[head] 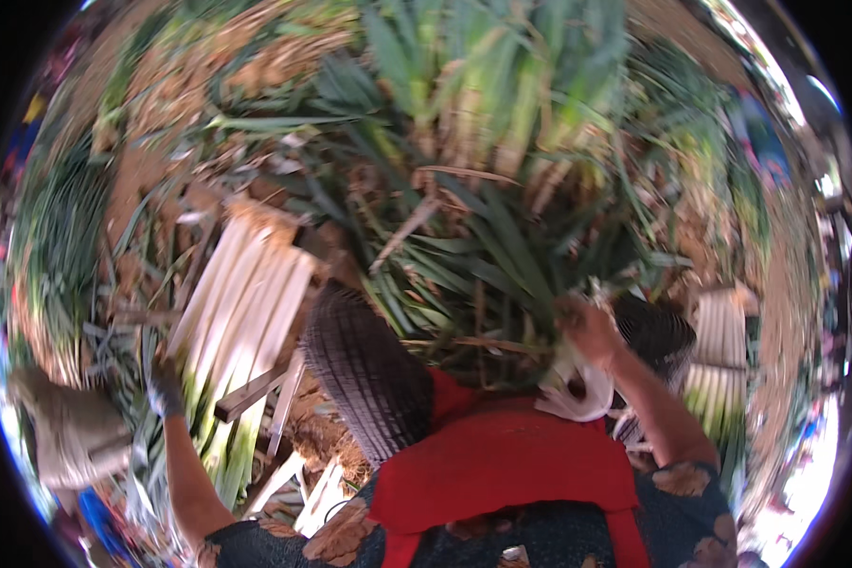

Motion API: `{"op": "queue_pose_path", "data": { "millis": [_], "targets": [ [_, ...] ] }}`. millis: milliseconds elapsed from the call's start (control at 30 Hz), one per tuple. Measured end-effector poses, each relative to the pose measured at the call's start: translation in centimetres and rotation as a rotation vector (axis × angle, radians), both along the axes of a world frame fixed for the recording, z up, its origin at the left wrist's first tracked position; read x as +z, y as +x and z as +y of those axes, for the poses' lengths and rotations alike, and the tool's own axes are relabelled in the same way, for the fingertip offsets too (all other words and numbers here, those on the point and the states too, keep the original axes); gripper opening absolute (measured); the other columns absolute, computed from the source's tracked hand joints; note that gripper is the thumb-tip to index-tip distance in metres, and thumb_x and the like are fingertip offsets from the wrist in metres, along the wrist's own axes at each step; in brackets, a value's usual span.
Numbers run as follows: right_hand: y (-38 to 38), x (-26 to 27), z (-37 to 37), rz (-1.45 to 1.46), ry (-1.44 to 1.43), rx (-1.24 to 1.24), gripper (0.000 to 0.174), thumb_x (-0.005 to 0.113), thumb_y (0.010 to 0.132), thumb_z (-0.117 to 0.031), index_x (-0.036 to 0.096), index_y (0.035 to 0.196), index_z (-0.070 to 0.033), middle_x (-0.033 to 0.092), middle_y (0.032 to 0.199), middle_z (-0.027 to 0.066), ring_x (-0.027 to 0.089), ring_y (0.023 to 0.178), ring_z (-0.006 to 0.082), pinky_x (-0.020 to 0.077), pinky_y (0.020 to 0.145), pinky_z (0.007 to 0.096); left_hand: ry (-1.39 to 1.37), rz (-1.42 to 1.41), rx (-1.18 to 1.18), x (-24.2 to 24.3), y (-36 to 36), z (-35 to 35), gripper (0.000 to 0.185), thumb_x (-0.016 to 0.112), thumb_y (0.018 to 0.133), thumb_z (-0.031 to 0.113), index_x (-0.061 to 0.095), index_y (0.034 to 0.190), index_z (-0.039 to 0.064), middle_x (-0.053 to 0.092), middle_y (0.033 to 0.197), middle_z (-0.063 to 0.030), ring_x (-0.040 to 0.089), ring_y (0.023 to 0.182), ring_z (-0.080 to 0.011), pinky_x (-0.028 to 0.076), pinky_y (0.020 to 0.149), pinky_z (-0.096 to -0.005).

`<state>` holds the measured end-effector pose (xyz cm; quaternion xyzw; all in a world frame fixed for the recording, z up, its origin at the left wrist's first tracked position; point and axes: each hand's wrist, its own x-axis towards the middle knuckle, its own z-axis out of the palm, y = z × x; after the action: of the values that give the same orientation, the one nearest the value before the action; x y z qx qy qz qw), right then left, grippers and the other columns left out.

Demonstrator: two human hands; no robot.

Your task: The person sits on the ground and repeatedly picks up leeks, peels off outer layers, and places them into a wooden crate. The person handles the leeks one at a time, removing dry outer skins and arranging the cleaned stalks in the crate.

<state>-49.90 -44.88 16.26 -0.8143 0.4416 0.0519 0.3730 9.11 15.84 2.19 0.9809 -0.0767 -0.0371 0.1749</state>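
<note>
My left hand [165,387], in what looks like a glove, rests along the left side of a bundle of leeks [248,284] with white stalks and trimmed root ends. A wooden slat [252,392] lies across that bundle. Over my right knee, my right hand [588,332] has its fingers bent near white plastic strips or a bag [579,397]; blur hides what is between the fingers. Loose green leek leaves [497,263] lie between and beyond my knees, and a thick stand of leeks [497,106] is right behind them.
More leeks are heaped at the far left [64,234]. Another bundle of trimmed leeks [717,348] lies at the right. A beige sack or cloth [78,433] is at the left edge. Cut leaves and dry scraps cover the brown ground [138,177].
</note>
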Motion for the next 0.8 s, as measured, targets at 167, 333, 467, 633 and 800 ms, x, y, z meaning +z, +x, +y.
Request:
{"op": "queue_pose_path", "data": {
  "millis": [167,333,467,633,800],
  "targets": [
    [-4.7,4.9,-10.3,-0.089,-0.201,-0.098,0.057,0.067,0.086,-0.031,0.048,0.132,-0.004,0.067,0.096,0.0147,0.064,0.084,0.0214,0.0527,0.076,0.0356,-0.738,-0.348,-0.075,4.7,0.1,-5.7,0.05,0.049,0.097,0.032,0.044,0.135,0.0,0.046,0.137,-0.0126,0.046,0.124,-0.0232,0.039,0.102,-0.0356],
    [-3.9,5.4,-19.6,-0.234,-0.121,-0.506,0.078,0.065,0.084,-0.044,0.035,0.141,0.0,0.049,0.134,0.0219,0.05,0.121,0.0289,0.043,0.096,0.0362,-1.154,-0.06,-0.393,22.9,-15.4,-32.4,0.052,0.044,0.097,0.037,0.043,0.136,0.002,0.044,0.139,-0.0131,0.041,0.13,-0.0238,0.032,0.107,-0.0401],
    [-5.4,2.1,-24.7,-0.264,-0.082,-0.871,0.082,0.065,0.078,-0.054,0.039,0.14,-0.007,0.051,0.132,0.019,0.052,0.118,0.0297,0.0445,0.092,0.041,-1.309,0.388,-0.263,16.1,-17.0,-49.8,0.049,0.043,0.096,0.04,0.048,0.131,0.006,0.052,0.129,-0.0115,0.05,0.117,-0.0231,0.042,0.095,-0.0344],
    [-13.9,-9.0,-27.4,0.162,-0.053,-0.471,0.062,0.051,0.084,-0.06,0.059,0.122,-0.012,0.064,0.102,0.0216,0.06,0.096,0.0377,0.0456,0.083,0.0469,-0.651,0.686,-0.154,-5.4,-25.3,-52.7,0.057,0.042,0.094,0.049,0.05,0.129,0.006,0.056,0.123,-0.0116,0.052,0.109,-0.022,0.042,0.089,-0.0346],
    [-28.3,-22.9,-29.4,0.462,0.139,-0.256,0.072,0.054,0.084,-0.056,0.048,0.132,-0.003,0.059,0.117,0.0256,0.053,0.114,0.0405,0.0407,0.095,0.0426,-0.313,1.021,-0.011,-13.5,-37.8,-47.8,0.054,0.043,0.094,0.047,0.05,0.127,0.006,0.056,0.121,-0.0112,0.053,0.107,-0.0219,0.042,0.088,-0.0347]
  ]
}}
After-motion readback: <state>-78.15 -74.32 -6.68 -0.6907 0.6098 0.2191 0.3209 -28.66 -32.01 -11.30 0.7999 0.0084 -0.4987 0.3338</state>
